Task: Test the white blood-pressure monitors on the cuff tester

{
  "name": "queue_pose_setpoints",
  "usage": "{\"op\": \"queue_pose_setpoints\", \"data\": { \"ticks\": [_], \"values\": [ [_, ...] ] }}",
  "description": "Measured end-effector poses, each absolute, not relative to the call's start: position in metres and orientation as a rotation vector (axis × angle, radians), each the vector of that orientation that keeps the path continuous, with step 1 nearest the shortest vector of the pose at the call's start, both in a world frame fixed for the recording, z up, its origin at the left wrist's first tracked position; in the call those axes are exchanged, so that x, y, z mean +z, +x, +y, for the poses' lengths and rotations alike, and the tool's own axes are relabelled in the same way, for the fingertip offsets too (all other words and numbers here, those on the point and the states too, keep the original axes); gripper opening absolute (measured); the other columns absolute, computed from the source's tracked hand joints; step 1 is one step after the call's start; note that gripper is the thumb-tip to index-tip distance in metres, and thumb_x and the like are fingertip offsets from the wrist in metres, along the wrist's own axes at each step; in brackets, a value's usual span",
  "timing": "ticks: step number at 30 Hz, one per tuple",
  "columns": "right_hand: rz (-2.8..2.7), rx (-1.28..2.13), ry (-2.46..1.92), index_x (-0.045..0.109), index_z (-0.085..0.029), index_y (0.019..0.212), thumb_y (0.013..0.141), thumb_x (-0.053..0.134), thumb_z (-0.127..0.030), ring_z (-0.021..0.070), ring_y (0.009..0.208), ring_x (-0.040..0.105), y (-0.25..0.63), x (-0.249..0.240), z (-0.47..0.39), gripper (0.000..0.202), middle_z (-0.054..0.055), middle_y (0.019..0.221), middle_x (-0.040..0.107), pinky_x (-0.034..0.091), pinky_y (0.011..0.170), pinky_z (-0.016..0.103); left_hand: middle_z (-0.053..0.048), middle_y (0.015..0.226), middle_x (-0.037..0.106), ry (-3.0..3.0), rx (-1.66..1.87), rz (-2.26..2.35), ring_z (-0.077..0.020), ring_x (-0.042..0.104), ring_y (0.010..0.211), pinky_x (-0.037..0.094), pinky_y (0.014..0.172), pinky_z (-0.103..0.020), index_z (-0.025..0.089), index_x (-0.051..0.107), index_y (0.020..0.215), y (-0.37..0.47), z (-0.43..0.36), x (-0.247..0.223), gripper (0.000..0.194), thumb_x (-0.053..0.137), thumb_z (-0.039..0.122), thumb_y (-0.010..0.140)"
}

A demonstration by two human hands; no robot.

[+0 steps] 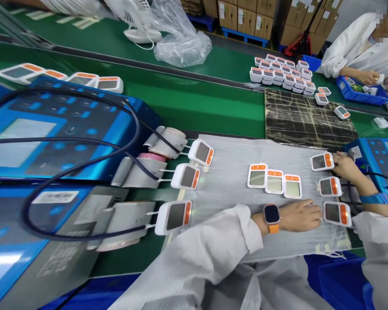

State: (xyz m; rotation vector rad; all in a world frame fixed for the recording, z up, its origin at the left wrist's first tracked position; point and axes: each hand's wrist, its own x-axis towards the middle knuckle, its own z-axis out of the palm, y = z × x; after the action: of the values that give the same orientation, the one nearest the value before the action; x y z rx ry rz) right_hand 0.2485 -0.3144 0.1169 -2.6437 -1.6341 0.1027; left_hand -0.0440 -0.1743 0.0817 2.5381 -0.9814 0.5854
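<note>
My left hand (301,215), with an orange-strapped watch on the wrist, lies palm down on the pale mat (226,172), fingers stretched out. Its fingertips are just left of the lower white-and-orange meter (337,213) and nothing is in it. At the right, my right hand (345,167) has its bent fingers against the right edge of the upper meter (322,161), whose screen shows digits. The middle meter (330,187) sits between them. In the mat's centre, three meters (274,181) stand in a row. Three more meters (185,176) at the left are plugged onto prongs.
Blue instruments (71,129) with looping dark cables fill the left; another blue instrument (383,161) stands right. Beyond are a black scratched board (307,116), grouped meters (283,73), a fan (142,34), plastic bags and a person in white (352,43) by a blue tray (364,95).
</note>
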Motion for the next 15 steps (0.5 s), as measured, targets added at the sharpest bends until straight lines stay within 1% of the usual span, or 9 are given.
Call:
{"op": "queue_pose_setpoints", "data": {
  "ticks": [2,4,6,8,10,12,14,15],
  "values": [
    [-1.614,0.116,-2.633,0.073,-0.024,0.077,0.075,0.054,-0.019,0.0275,0.098,0.074,0.251,0.116,-0.32,0.02,0.007,0.094,0.079,0.038,0.116,0.053,-0.003,0.101,0.07,2.527,0.675,-0.925,-0.0196,0.062,0.103,0.052,0.094,-0.035,0.029,0.068,0.082,-0.044,-0.169,0.083,0.035,0.044,0.011,0.099],
    [-1.587,0.139,-2.628,0.073,-0.025,0.076,0.074,0.056,-0.02,0.0273,0.097,0.074,0.253,0.117,-0.323,0.018,0.007,0.094,0.079,0.038,0.117,0.053,-0.005,0.104,0.069,2.548,0.702,-0.779,-0.0205,0.061,0.102,0.05,0.093,-0.037,0.025,0.068,0.092,-0.038,-0.163,0.093,0.029,0.043,0.014,0.101],
    [-1.557,0.156,-2.627,0.073,-0.025,0.075,0.074,0.057,-0.021,0.0272,0.097,0.074,0.254,0.118,-0.323,0.017,0.007,0.094,0.079,0.037,0.117,0.052,-0.01,0.111,0.067,2.583,0.609,-0.442,-0.0236,0.058,0.106,0.048,0.091,-0.04,0.019,0.065,0.105,-0.023,-0.157,0.108,0.023,0.042,0.018,0.102],
    [-1.536,0.184,-2.63,0.073,-0.025,0.074,0.074,0.058,-0.022,0.0272,0.097,0.073,0.253,0.119,-0.321,0.015,0.006,0.093,0.079,0.036,0.118,0.052,-0.015,0.118,0.063,2.59,0.436,-0.052,-0.0274,0.057,0.11,0.047,0.088,-0.041,0.013,0.06,0.117,0.002,-0.152,0.121,0.023,0.045,0.018,0.1],
    [-1.521,0.224,-2.636,0.073,-0.025,0.076,0.074,0.059,-0.022,0.0275,0.098,0.073,0.251,0.118,-0.318,0.014,0.006,0.093,0.079,0.033,0.119,0.054,-0.02,0.125,0.061,2.573,0.274,0.174,-0.0296,0.056,0.115,0.048,0.089,-0.041,0.009,0.053,0.129,0.035,-0.147,0.126,0.034,0.048,0.01,0.096],
    [-1.505,0.247,-2.646,0.073,-0.024,0.079,0.075,0.061,-0.023,0.0284,0.101,0.072,0.249,0.118,-0.315,0.013,0.006,0.094,0.079,0.03,0.12,0.057,-0.023,0.139,0.054,2.547,0.156,0.188,-0.0308,0.052,0.126,0.047,0.096,-0.042,0.008,0.042,0.144,0.068,-0.144,0.121,0.05,0.05,0.007,0.094],
    [-1.503,0.239,-2.666,0.074,-0.022,0.081,0.076,0.062,-0.022,0.0291,0.101,0.072,0.248,0.116,-0.312,0.013,0.008,0.096,0.078,0.031,0.119,0.057,-0.021,0.149,0.049,2.5,0.077,0.061,-0.0303,0.048,0.134,0.046,0.103,-0.042,0.012,0.03,0.153,0.095,-0.143,0.112,0.067,0.06,0.012,0.093],
    [-1.511,0.227,-2.684,0.073,-0.021,0.081,0.076,0.061,-0.021,0.0291,0.1,0.073,0.247,0.116,-0.31,0.013,0.009,0.096,0.078,0.032,0.119,0.055,-0.019,0.148,0.05,2.472,0.052,-0.013,-0.0299,0.048,0.135,0.045,0.104,-0.042,0.015,0.027,0.155,0.105,-0.143,0.108,0.075,0.066,0.016,0.091]
  ]
}}
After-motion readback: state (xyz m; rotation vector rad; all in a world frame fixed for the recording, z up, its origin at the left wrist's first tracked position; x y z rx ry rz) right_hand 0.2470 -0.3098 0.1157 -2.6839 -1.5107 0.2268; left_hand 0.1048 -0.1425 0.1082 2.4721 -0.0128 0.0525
